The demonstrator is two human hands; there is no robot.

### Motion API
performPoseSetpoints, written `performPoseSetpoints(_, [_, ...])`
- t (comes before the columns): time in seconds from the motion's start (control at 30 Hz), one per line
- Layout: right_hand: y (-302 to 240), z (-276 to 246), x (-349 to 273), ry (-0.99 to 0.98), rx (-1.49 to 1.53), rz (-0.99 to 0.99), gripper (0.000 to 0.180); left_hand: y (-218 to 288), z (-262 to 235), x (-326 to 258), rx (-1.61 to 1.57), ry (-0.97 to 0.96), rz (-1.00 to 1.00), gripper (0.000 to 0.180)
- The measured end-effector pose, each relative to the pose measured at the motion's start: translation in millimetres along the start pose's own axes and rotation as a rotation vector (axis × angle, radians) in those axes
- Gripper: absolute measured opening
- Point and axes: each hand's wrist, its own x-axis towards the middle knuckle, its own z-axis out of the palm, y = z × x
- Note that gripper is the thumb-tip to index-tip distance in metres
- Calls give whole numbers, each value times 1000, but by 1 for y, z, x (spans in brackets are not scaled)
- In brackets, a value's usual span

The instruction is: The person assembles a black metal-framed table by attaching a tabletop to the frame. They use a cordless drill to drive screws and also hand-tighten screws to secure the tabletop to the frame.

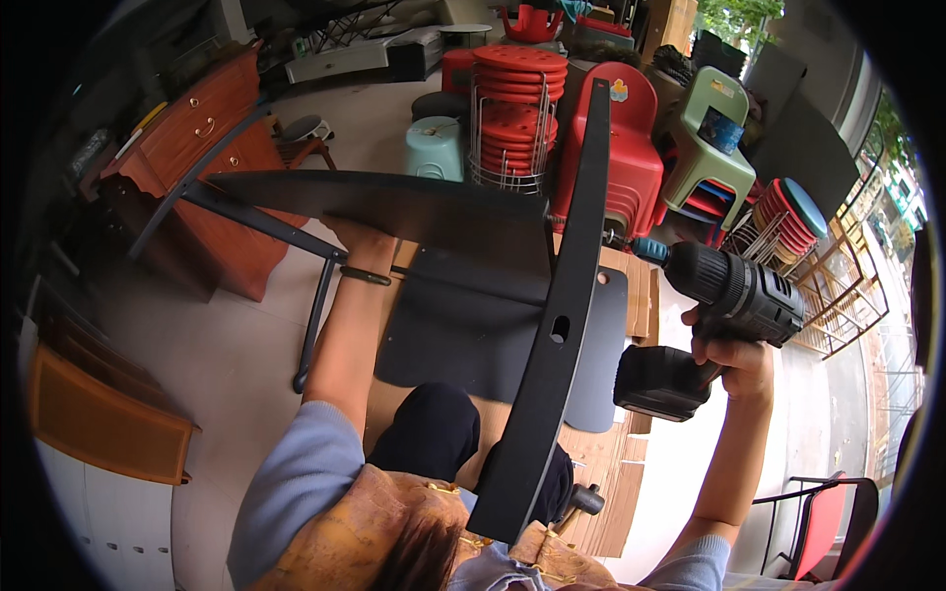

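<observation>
My right hand (739, 362) grips a black cordless drill (724, 286) by its handle. The drill points left, with its blue-collared bit end (645, 248) close to the right side of a long black bar (572, 295); I cannot tell whether it touches. This bar stands before me, joined to a dark flat panel (414, 212) that runs left. My left hand (355, 234) reaches up against the panel's underside, its fingers hidden behind it. A black tubular leg frame (266, 229) extends on the left of the panel.
Dark boards (463, 335) lie on flattened cardboard (601, 492) below. A hammer (586, 499) rests near my knee. Stacked red stools (517, 74), red chairs (631, 148) and green chairs (709, 118) stand behind. A reddish wooden cabinet (197, 128) is at left.
</observation>
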Motion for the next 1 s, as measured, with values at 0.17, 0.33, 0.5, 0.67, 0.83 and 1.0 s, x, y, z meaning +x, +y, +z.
performPoseSetpoints(0.17, [3, 8, -5, 51, -83, -12, 58, 5, 8, 6, 36, -160, 26, 47])
performPoseSetpoints(0.33, [-11, 3, 3, 11, -193, 36, 53, 7, 6, 12, 80, -88, 28, 44])
performPoseSetpoints(0.5, [-19, 7, 15, -3, -87, 20, 55, 10, -9, 20, 24, -187, -21, 57])
performPoseSetpoints(0.67, [-16, 11, 10, -1, -111, 19, 58, 15, -16, 33, 44, -229, 32, 58])
performPoseSetpoints(0.83, [-16, 15, 4, 47, -121, -11, 59, 11, -4, 22, 40, -90, 89, 47])
performPoseSetpoints(1.0, [-18, 17, 5, 34, -107, 12, 59, 11, 1, 17, 64, -1, 106, 51])
